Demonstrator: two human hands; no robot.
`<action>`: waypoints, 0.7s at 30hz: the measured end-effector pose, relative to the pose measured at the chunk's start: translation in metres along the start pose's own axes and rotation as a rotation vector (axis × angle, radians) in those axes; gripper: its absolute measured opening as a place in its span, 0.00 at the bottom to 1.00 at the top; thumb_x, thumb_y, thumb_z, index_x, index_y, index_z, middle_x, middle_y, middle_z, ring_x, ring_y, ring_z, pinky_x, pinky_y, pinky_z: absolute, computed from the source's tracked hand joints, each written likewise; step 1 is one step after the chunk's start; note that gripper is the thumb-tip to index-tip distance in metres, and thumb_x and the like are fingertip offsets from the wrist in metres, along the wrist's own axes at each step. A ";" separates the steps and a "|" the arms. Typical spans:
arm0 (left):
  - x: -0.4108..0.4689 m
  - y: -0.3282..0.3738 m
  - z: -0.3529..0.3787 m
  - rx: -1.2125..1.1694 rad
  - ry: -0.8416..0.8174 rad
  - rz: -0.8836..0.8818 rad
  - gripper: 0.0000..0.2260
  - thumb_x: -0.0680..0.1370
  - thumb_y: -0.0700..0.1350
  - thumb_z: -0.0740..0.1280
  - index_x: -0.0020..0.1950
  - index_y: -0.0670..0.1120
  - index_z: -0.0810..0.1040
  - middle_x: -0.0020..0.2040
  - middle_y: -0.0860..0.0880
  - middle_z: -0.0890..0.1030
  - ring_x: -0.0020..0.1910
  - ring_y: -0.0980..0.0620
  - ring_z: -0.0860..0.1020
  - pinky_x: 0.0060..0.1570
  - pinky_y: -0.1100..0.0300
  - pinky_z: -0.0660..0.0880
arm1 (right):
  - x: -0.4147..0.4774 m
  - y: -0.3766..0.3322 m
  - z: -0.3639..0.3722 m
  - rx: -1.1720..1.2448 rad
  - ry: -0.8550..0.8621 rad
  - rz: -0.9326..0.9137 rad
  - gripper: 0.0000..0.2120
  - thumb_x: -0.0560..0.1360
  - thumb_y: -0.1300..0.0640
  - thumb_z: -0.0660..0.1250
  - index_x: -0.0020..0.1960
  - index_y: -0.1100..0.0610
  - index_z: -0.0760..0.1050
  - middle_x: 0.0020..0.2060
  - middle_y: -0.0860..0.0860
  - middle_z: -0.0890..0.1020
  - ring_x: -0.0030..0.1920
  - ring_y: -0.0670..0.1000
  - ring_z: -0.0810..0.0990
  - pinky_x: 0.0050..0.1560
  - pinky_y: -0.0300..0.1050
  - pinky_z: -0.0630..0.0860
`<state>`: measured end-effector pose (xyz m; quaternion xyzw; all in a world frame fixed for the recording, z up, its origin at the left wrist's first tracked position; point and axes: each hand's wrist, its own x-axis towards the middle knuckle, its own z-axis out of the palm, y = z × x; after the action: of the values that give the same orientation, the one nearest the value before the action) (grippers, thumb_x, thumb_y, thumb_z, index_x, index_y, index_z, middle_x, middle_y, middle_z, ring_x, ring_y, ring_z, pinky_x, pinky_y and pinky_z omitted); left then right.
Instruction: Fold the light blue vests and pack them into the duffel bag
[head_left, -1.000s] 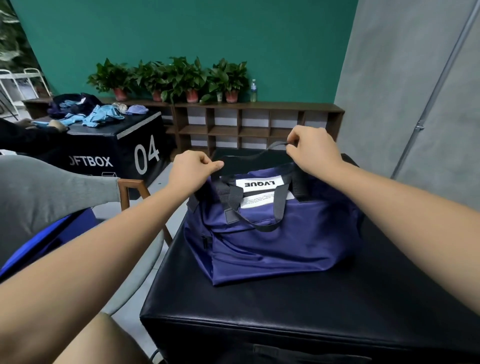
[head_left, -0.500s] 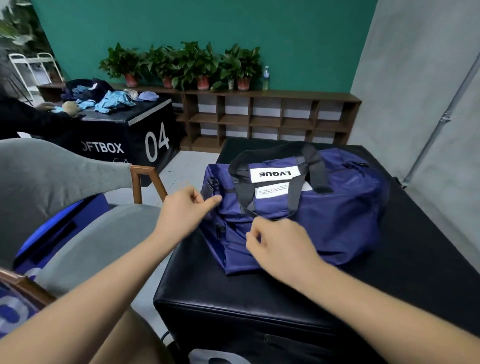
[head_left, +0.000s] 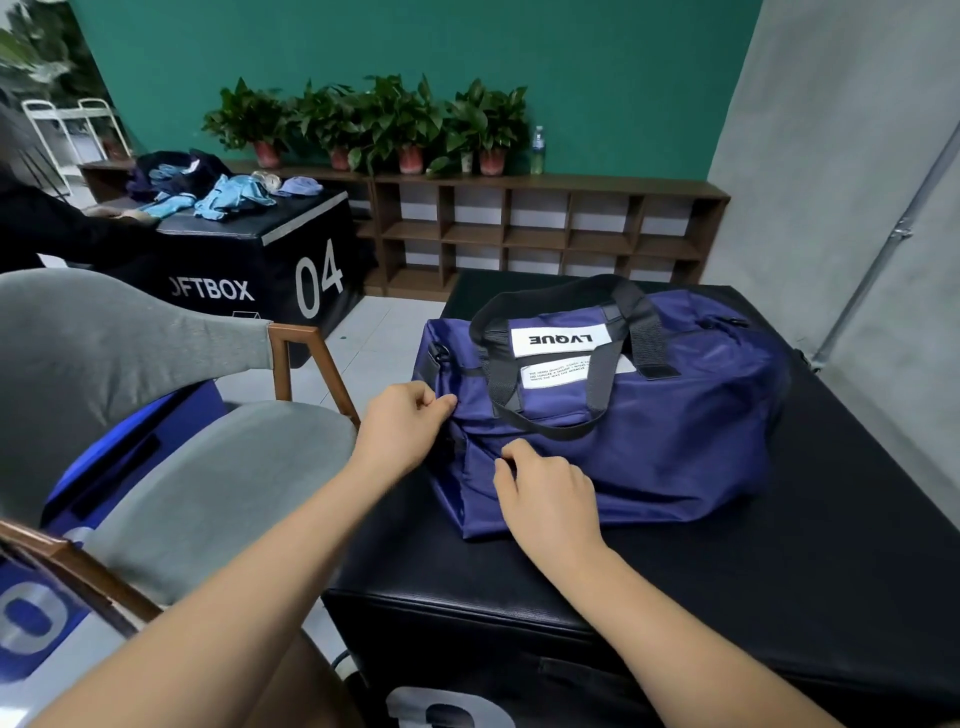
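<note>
A dark blue duffel bag (head_left: 675, 431) with black handles and a white label lies on the black padded box (head_left: 779, 571) in front of me. My left hand (head_left: 400, 431) pinches the bag's fabric at its left end. My right hand (head_left: 545, 493) rests on the bag's near side with its fingers curled into the cloth. Light blue vests (head_left: 234, 197) lie in a heap on the far black box marked 04 (head_left: 291, 270) at the left. The inside of the bag is hidden.
A grey chair with wooden arms (head_left: 182, 467) stands to my left, close to the box. Another person's dark sleeve (head_left: 57, 228) reaches to the far box. A wooden shelf (head_left: 519, 228) with potted plants (head_left: 374, 124) lines the green wall.
My right hand let go of the top handle and came down to the bag's near side. My left hand dropped to the bag's left end. The bag's handles now lie slack.
</note>
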<state>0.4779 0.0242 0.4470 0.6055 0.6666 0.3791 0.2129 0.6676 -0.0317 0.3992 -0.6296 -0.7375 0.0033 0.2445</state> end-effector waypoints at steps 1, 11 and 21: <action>0.000 -0.002 -0.003 -0.040 -0.015 0.011 0.20 0.82 0.53 0.71 0.37 0.44 0.72 0.29 0.52 0.76 0.31 0.52 0.73 0.35 0.57 0.69 | -0.001 0.003 0.000 0.011 0.033 0.011 0.12 0.86 0.45 0.59 0.60 0.50 0.77 0.39 0.54 0.85 0.42 0.62 0.83 0.39 0.52 0.74; -0.013 -0.012 -0.031 -0.621 -0.283 0.088 0.15 0.86 0.50 0.67 0.44 0.43 0.71 0.42 0.45 0.69 0.41 0.51 0.64 0.40 0.55 0.61 | 0.002 -0.007 -0.004 0.203 0.089 0.054 0.22 0.86 0.38 0.58 0.42 0.52 0.73 0.33 0.52 0.79 0.39 0.63 0.78 0.39 0.56 0.77; -0.018 -0.005 -0.033 -0.741 -0.309 0.081 0.12 0.88 0.46 0.62 0.47 0.43 0.72 0.44 0.47 0.81 0.42 0.54 0.79 0.45 0.63 0.75 | -0.013 -0.038 -0.011 0.432 0.197 0.001 0.10 0.82 0.40 0.67 0.53 0.47 0.78 0.25 0.44 0.74 0.34 0.50 0.78 0.40 0.53 0.77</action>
<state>0.4534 -0.0012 0.4605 0.5634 0.4207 0.5061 0.4995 0.6377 -0.0547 0.4165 -0.5601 -0.6920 0.0997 0.4444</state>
